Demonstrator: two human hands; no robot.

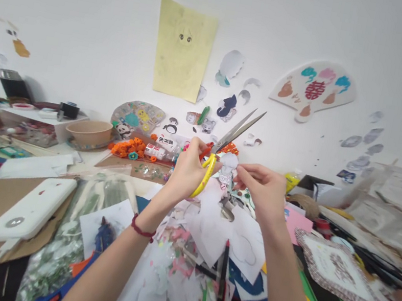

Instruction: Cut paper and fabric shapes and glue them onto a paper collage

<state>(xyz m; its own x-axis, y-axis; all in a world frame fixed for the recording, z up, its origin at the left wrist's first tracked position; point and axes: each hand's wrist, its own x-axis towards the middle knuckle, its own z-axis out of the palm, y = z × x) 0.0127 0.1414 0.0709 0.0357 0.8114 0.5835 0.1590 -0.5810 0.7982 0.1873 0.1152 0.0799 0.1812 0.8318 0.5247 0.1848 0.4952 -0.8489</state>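
My left hand (189, 168) is closed around yellow-handled scissors (206, 176). Their metal blades point up and to the right, parted at the tips, with no paper between them. To the right, my right hand (266, 188) pinches the edge of a small paper cutout (228, 164) with a printed or drawn figure on it. The cutout hangs just below the blades. Under both hands lie white paper sheets (207, 224) and many scraps. A red and black pen (222, 279) rests on the papers between my forearms.
A white power bank (30, 211) with a cable lies on cardboard at left. Behind it stand a beige bowl (88, 132) and orange craft pieces (129, 148). A framed picture (340, 266) and coloured sheets lie at right. Yellow paper (180, 58) and a fan (315, 90) are on the wall.
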